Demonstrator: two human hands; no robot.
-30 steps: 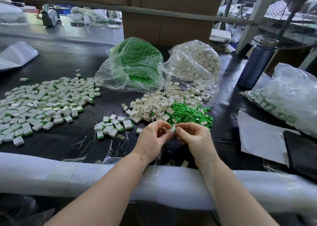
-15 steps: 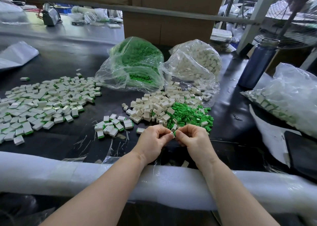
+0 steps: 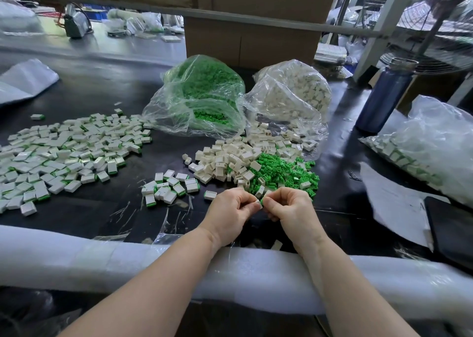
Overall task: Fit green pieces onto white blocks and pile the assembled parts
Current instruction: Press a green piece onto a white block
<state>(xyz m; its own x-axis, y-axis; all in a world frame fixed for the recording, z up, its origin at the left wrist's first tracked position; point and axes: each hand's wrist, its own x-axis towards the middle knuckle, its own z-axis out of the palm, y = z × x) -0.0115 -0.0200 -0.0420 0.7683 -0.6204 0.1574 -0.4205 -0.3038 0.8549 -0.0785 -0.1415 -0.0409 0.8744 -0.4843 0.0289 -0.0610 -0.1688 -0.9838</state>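
Your left hand [image 3: 231, 212] and right hand [image 3: 291, 208] meet at 6 o'clock on the black desk [image 3: 102, 219], both grips pinching one small white block [image 3: 259, 205] with a green edge showing between the fingertips. Just past them at 12, loose white blocks [image 3: 225, 160], boxy, matte plastic, some hollow; touching their 3 o'clock side, green pieces [image 3: 281, 173], small and spiky. Small assembled cluster [image 3: 169, 187] at 10 o'clock; wide assembled pile [image 3: 64, 152] at 9. Crinkly clear bags behind: green bag [image 3: 199, 96], white bag [image 3: 291, 93]. Soft white foam roll [image 3: 102, 265] pads the near edge.
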